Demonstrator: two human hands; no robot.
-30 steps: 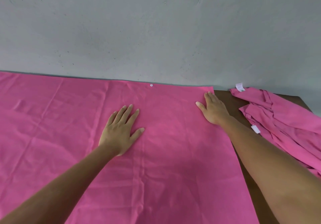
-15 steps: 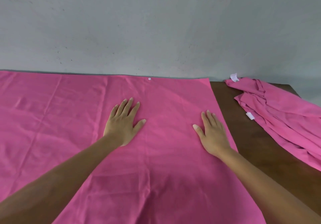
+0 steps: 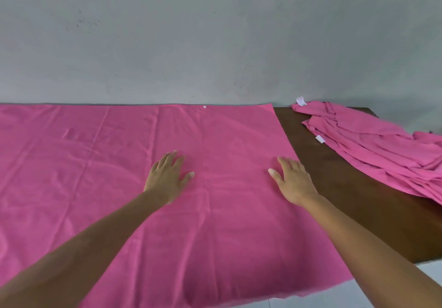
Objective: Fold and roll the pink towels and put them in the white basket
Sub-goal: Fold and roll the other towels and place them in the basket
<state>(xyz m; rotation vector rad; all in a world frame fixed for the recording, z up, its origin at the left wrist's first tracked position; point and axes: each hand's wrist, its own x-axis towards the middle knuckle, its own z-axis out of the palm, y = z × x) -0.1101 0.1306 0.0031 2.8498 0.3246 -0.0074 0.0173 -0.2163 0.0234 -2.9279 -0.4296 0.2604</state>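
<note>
Head view, near to far. Both forearms come in from the bottom edge, reaching forward over the spread pink towel (image 3: 119, 164). That towel lies flat on the table (image 3: 346, 212), covering it from the left frame edge to roughly two thirds across; its near edge hangs just past the table's front edge at bottom centre. Faint fold creases run across it.

Left hand (image 3: 167, 178) lies palm down on the towel near its middle, fingers straight and slightly spread, thumb out to the right. Grip: flat, holding nothing, just resting on the cloth.

Right hand (image 3: 295, 181) also palm down, fingers straight, sitting on the towel just inside its right edge. Grip: flat too, nothing pinched.

Right of that edge, bare dark brown tabletop. Further right and back, a loose pile of pink towels (image 3: 382, 152), crumpled, with two small white tags showing, well apart from the spread towel.

At the spread towel's far edge, a small white dot (image 3: 204, 107); can't tell what it is. Behind everything, a grey wall (image 3: 215, 32).
</note>
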